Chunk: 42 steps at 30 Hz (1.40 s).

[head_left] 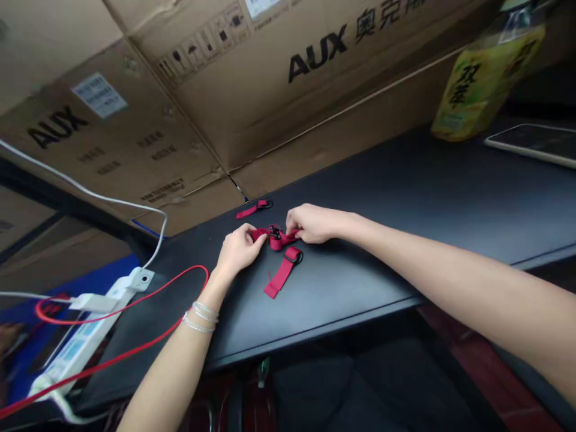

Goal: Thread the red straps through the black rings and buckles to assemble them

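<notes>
Near, on smooth black counter (355, 282): short red webbing strap with black ring (279, 278). Beyond, left grip (237, 247) and right grip (310, 223) pinch opposite ends of red webbing length (276, 243), black plastic buckle (274, 230) between. Likely step: working buckle; next calls for steady tension.

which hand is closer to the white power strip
Left. The left hand, at one side of the red strap, is up and to the right of the white power strip in view; the right hand, at the strap's other side, is farther right.
</notes>
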Each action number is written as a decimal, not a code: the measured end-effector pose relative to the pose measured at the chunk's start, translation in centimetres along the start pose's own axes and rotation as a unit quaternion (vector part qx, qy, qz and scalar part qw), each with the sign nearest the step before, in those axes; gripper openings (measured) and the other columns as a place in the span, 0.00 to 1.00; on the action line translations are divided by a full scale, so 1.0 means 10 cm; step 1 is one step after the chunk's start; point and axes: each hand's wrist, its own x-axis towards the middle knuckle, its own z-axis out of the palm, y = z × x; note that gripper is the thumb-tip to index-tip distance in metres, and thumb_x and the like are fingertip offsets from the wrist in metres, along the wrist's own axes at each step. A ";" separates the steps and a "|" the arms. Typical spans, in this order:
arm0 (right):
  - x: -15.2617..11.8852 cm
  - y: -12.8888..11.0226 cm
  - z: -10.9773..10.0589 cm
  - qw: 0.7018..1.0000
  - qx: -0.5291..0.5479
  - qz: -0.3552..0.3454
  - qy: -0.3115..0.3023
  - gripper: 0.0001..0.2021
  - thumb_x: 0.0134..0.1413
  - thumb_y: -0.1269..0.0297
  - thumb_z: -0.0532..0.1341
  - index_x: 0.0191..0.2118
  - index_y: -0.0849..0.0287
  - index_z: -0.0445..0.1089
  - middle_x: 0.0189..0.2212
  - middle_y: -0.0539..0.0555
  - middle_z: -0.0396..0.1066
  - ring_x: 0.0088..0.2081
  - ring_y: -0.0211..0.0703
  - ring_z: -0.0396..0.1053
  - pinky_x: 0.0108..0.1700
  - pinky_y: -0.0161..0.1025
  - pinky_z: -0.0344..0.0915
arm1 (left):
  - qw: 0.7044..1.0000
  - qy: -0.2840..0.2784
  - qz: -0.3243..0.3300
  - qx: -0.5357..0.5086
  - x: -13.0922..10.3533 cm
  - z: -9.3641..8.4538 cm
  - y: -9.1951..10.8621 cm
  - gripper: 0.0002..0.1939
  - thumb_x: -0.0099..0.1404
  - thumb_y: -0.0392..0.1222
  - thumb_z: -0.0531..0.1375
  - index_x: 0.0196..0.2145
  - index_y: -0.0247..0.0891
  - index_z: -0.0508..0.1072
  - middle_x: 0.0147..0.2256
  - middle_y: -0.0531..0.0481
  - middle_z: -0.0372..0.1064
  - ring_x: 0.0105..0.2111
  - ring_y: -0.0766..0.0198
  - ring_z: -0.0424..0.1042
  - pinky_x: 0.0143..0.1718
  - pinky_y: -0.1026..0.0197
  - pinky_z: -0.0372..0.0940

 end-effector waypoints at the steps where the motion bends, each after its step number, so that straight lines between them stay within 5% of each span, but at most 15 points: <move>1: 0.00 0.00 0.00 1.000 0.000 -0.002 -0.001 0.18 0.48 0.78 0.59 0.45 0.60 0.79 0.45 0.56 0.77 0.43 0.40 0.73 0.43 0.27 0.64 | 1.000 0.000 0.001 -0.003 0.00 0.00 0.00 0.15 0.61 0.55 0.59 0.36 0.40 0.72 0.24 0.52 0.72 0.28 0.59 0.72 0.29 0.62 0.58; 22: -0.01 -0.07 0.00 1.000 -0.012 -0.018 0.021 0.17 0.47 0.80 0.58 0.42 0.63 0.79 0.45 0.58 0.76 0.45 0.42 0.73 0.49 0.31 0.65 | 0.998 0.035 -0.053 -0.014 0.00 -0.02 0.03 0.18 0.60 0.56 0.57 0.23 0.40 0.70 0.22 0.50 0.72 0.24 0.61 0.69 0.28 0.62 0.57; 42: -0.01 -0.08 0.01 0.999 0.008 -0.025 0.019 0.16 0.46 0.79 0.60 0.40 0.62 0.80 0.43 0.57 0.77 0.45 0.41 0.73 0.46 0.28 0.65 | 0.988 0.128 -0.075 -0.041 0.02 -0.07 0.00 0.15 0.58 0.53 0.57 0.23 0.40 0.69 0.21 0.51 0.70 0.24 0.62 0.68 0.29 0.62 0.58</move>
